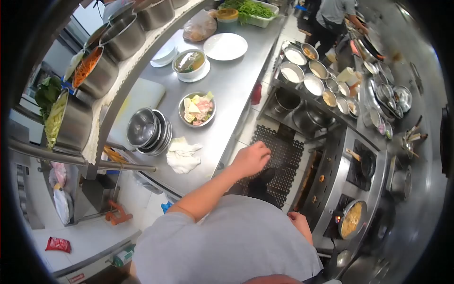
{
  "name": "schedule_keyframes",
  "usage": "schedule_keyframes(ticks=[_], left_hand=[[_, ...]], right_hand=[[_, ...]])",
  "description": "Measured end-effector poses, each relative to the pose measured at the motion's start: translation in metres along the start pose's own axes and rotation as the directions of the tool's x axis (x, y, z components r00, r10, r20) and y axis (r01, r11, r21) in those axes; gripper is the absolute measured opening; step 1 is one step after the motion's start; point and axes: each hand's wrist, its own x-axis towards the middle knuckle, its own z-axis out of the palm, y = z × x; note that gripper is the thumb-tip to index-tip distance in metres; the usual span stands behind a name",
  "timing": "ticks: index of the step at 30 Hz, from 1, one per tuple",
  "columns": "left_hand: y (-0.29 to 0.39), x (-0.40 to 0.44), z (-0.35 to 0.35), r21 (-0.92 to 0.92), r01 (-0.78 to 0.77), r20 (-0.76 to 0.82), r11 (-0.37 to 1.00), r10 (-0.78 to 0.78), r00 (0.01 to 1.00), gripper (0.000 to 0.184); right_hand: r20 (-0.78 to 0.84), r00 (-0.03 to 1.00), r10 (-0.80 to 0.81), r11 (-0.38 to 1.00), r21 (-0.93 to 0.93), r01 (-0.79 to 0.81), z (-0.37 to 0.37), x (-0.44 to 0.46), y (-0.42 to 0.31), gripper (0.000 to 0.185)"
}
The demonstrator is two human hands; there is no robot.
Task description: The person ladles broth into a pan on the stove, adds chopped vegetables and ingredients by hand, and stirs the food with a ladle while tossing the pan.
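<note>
My left hand (253, 158) hangs over the aisle in front of my body, its fingers curled in and nothing visible in them. Low at my right side, my right hand (299, 220) is partly hidden by my shirt, so its fingers hardly show. The stove front is beside that hand. A pan of yellowish food (352, 220) sits on the near burner. To the left on the steel counter are a metal bowl of cut vegetables and pinkish pieces (197, 109), a crumpled white cloth (183, 155) and stacked metal bowls (150, 130).
Farther along the counter (227, 85) stand a soup bowl (189, 64), a white plate (225, 46) and a tray of greens (257, 12). Several seasoning pots (313, 84) line the right side. A black mat (274, 158) covers the aisle; another person (333, 19) works beyond.
</note>
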Motion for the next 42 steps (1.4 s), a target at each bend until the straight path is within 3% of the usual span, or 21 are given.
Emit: schedule_keyframes(ticks=[5, 7, 9, 11, 12, 13, 14, 17, 19, 22, 24, 25, 27, 30, 34, 36, 40, 42], left_hand=[[-0.049, 0.057, -0.005, 0.131, 0.17, 0.007, 0.977, -0.172, 0.985, 0.024], [-0.053, 0.087, -0.01, 0.129, 0.347, 0.054, 0.929, -0.356, 0.933, 0.025], [-0.064, 0.116, -0.005, 0.103, 0.375, 0.007, 0.921, -0.378, 0.926, 0.028], [-0.075, 0.138, 0.002, -0.083, 0.443, -0.08, 0.893, -0.449, 0.89, 0.032], [-0.097, 0.15, 0.008, -0.086, 0.423, -0.075, 0.902, -0.429, 0.9, 0.046], [-0.114, 0.161, 0.013, -0.088, 0.433, -0.083, 0.897, -0.44, 0.894, 0.046], [-0.13, 0.173, 0.017, -0.032, 0.447, -0.181, 0.894, -0.445, 0.877, 0.055], [-0.185, 0.219, 0.005, -0.013, 0.538, -0.354, 0.843, -0.507, 0.786, 0.082], [-0.232, 0.253, -0.013, -0.051, 0.596, -0.43, 0.801, -0.557, 0.711, 0.089], [-0.29, 0.304, -0.042, 0.021, 0.648, -0.514, 0.761, -0.548, 0.66, 0.09], [-0.314, 0.321, -0.049, 0.074, 0.586, -0.55, 0.807, -0.458, 0.699, 0.07], [-0.318, 0.321, -0.046, 0.064, 0.594, -0.535, 0.802, -0.475, 0.699, 0.07], [-0.31, 0.337, -0.055, -0.075, 0.623, -0.536, 0.779, -0.558, 0.633, 0.05], [-0.297, 0.34, -0.046, -0.096, 0.6, -0.538, 0.794, -0.549, 0.64, 0.038], [-0.269, 0.338, -0.02, -0.079, 0.605, -0.508, 0.792, -0.555, 0.659, 0.04], [-0.256, 0.344, -0.015, -0.041, 0.613, -0.498, 0.789, -0.547, 0.672, 0.041], [-0.269, 0.362, -0.002, 0.032, 0.606, -0.52, 0.795, -0.505, 0.689, 0.044], [-0.295, 0.368, 0.005, -0.088, 0.463, -0.454, 0.882, -0.449, 0.769, 0.054]], right_hand=[[-0.013, 0.993, -0.117, 0.992, -0.053, 0.117, -0.067, 0.081, -0.029, 0.036], [-0.034, 0.992, -0.12, 0.992, -0.04, 0.119, -0.093, 0.116, -0.038, 0.036], [-0.021, 0.992, -0.123, 0.992, -0.008, 0.122, -0.112, 0.158, -0.03, 0.037], [-0.037, 0.982, -0.185, 0.98, -0.086, 0.181, -0.143, 0.175, -0.051, 0.036], [-0.034, 0.984, -0.173, 0.977, -0.134, 0.167, -0.158, 0.18, -0.068, 0.036], [-0.023, 0.984, -0.177, 0.975, -0.141, 0.172, -0.165, 0.193, -0.07, 0.036], [-0.04, 0.98, -0.193, 0.974, -0.131, 0.186, -0.172, 0.205, -0.066, 0.035], [-0.053, 0.982, -0.183, 0.979, -0.098, 0.177, -0.189, 0.231, -0.078, 0.035], [-0.067, 0.982, -0.177, 0.98, -0.106, 0.169, -0.196, 0.242, -0.085, 0.035], [-0.068, 0.993, -0.097, 0.991, -0.103, 0.09, -0.196, 0.247, -0.094, 0.033], [-0.038, 0.999, -0.016, 0.999, -0.04, 0.015, -0.194, 0.242, -0.103, 0.032], [-0.021, 1.0, 0.006, 1.0, -0.01, -0.006, -0.193, 0.239, -0.107, 0.032], [0.019, 0.998, 0.052, 0.999, 0.009, -0.052, -0.185, 0.241, -0.1, 0.032], [0.046, 0.987, 0.152, 0.987, 0.039, -0.153, -0.185, 0.234, -0.12, 0.034], [0.014, 0.984, 0.177, 0.979, 0.104, -0.178, -0.189, 0.223, -0.152, 0.035], [-0.002, 0.999, 0.046, 0.997, 0.062, -0.045, -0.185, 0.225, -0.14, 0.035], [-0.086, 0.996, 0.038, 0.994, 0.104, -0.029, -0.156, 0.234, -0.08, 0.035], [-0.126, 0.987, 0.102, 0.991, 0.103, -0.089, -0.165, 0.22, -0.097, 0.033]])
